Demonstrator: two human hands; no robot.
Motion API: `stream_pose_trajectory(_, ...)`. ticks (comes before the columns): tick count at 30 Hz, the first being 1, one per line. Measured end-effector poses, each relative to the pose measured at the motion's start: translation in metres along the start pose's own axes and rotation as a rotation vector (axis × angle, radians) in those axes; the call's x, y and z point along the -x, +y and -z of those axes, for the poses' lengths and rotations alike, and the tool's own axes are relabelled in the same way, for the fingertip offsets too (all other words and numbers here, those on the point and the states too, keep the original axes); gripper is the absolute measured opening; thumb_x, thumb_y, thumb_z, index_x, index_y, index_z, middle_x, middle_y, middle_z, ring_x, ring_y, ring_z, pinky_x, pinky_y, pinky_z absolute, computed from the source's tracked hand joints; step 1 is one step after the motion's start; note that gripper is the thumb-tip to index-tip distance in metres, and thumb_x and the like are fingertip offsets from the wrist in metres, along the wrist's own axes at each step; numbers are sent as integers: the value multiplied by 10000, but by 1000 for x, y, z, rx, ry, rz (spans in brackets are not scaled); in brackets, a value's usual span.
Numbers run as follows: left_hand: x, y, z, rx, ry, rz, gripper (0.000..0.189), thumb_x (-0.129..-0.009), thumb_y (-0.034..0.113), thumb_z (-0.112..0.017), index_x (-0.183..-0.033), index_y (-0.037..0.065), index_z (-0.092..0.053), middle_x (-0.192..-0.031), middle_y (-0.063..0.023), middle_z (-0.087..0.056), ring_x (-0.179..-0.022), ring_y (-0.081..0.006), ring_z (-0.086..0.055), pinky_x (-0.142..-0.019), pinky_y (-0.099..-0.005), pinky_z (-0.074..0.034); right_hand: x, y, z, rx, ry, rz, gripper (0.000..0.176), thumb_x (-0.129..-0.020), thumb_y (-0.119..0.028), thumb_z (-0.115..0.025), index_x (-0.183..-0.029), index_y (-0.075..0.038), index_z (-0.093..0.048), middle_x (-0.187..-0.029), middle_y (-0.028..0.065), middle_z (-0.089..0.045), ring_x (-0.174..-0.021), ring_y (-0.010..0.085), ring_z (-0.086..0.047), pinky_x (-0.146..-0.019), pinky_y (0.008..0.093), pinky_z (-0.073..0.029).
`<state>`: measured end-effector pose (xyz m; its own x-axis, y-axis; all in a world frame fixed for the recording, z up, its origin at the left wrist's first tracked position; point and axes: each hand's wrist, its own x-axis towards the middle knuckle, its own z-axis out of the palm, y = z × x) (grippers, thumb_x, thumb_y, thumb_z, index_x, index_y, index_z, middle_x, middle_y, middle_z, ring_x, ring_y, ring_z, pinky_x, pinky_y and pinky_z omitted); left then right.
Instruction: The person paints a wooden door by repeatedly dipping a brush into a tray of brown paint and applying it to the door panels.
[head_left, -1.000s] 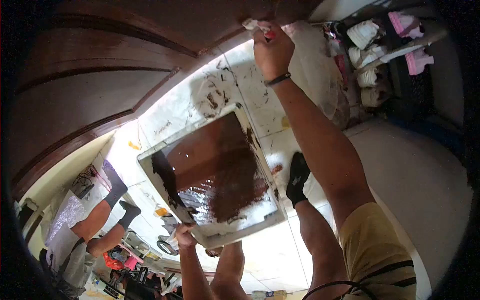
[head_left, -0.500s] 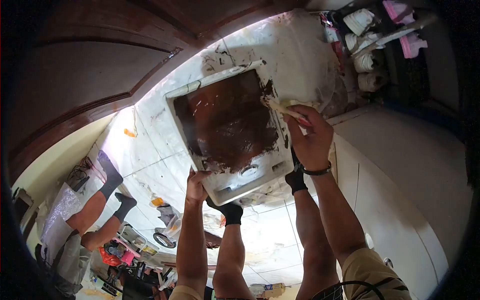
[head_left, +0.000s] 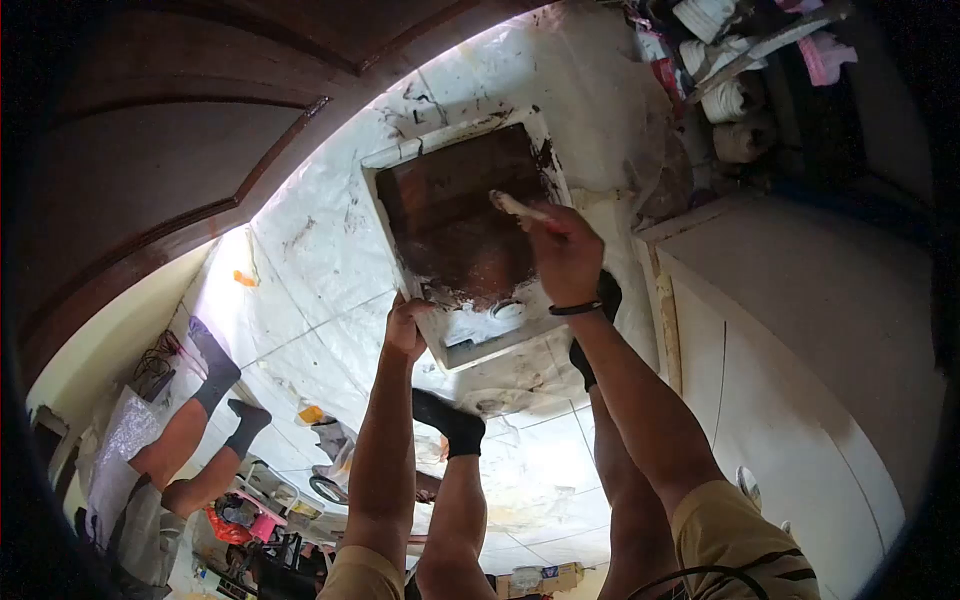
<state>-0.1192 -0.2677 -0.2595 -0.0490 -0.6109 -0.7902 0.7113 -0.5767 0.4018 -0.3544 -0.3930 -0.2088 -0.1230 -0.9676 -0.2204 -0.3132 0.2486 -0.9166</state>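
A white rectangular tray-like panel [head_left: 403, 262] with a raised rim tilts before me over the floor. Wet-looking dark brown paint [head_left: 455, 205] covers most of its inside, ragged at the near end, where a white strip with a round fitting [head_left: 507, 311] shows. My left hand [head_left: 405, 325] is closed on its near left corner, thumb over the rim. In my closed right hand [head_left: 570, 255] is a paintbrush [head_left: 517, 207], its pale tip over the middle of the brown area. My right hand hides part of the panel's right rim.
Clear plastic sheeting with brown smears covers the tiled floor [head_left: 330, 270]. A dark wooden door [head_left: 150, 150] stands at upper left, a shoe rack [head_left: 760, 60] at upper right. Another person's legs [head_left: 205, 390] extend in from the left. Assorted clutter [head_left: 265, 525] lies at lower left.
The paintbrush and my right hand have moved left, from the panel's right rim to over its middle. The panel now appears smaller and farther off, still in my left hand.
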Motion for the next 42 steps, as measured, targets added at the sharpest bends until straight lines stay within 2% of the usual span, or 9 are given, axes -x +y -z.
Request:
stream_pose_trajectory(7,-35,-2,16,-49,104,69,580,-705,2,-562,-1284,26,-533,-1167,-122,-635,-1062,-287,-618,-966,-409,-500,-55,33,16,-873,13,-614,318,-887,-121,-743,-1124,65,-641,-996,175,-677,-923,260,-694,-797,360,-621)
stream_pose_trajectory(19,-29,40,9,-610,403,93,787,-864,38,-606,-1566,160,-270,-1351,-155,-584,-1163,-232,-560,-968,-435,-444,-62,61,-6,-1070,67,-544,329,-924,-130,-704,-1172,56,-593,-957,180,-688,-837,291,-727,-729,351,-624)
stream_pose_trajectory(22,19,41,26,-949,307,-83,733,-950,75,-575,-1582,163,-215,-1365,-235,-552,-1031,-191,-618,-868,-267,-512,-53,67,-10,-1105,105,-607,324,-929,-116,-694,-1183,53,-588,-969,177,-690,-840,295,-726,-741,354,-623)
stream_pose_trajectory(25,145,81,-26,-985,278,209,797,-858,-13,-614,-1561,106,-259,-1410,-279,-510,-1319,-294,-512,-1006,-340,-464,-52,63,-5,-1150,102,-657,328,-927,-107,-691,-1179,80,-592,-1004,185,-694,-861,286,-724,-772,345,-620)
stream_pose_trajectory(28,286,122,-84,-1054,430,224,698,-843,17,-567,-1505,5,-346,-1432,-215,-507,-1270,-239,-543,-967,-299,-472,-53,57,5,-1095,51,-633,331,-925,-123,-698,-1164,85,-603,-988,176,-701,-861,278,-724,-785,349,-616)
stream_pose_trajectory(32,422,137,-106,-1141,760,135,700,-908,214,-616,-1499,-28,-330,-1482,-257,-435,-1321,-330,-494,-1053,-397,-426,-54,48,18,-1036,11,-634,350,-920,-148,-710,-1166,79,-607,-991,177,-704,-872,273,-723,-794,356,-614)
stream_pose_trajectory(34,480,143,-71,-1721,460,44,658,-895,318,-672,-1475,124,-430,-1489,-216,-450,-1381,-378,-421,-1122,-517,-327,-49,43,20,-1018,8,-640,357,-921,-156,-711,-1170,78,-606,-994,180,-704,-878,273,-722,-793,359,-614)
stream_pose_trajectory(38,486,124,-67,-2301,210,-93,602,-896,274,-691,-1451,155,-493,-1433,-159,-535,-1355,-345,-477,-1113,-431,-391,-42,27,14,-1054,42,-652,350,-933,-156,-696,-1179,75,-601,-994,182,-702,-881,277,-721,-783,369,-618)
stream_pose_trajectory(42,386,114,-134,-1559,499,102,731,-844,197,-681,-1447,-80,-375,-1362,-310,-524,-1242,-365,-569,-1020,-402,-460,-30,26,-7,-1132,136,-679,324,-953,-132,-659,-1181,85,-585,-1013,206,-693,-889,316,-718,-774,402,-626)
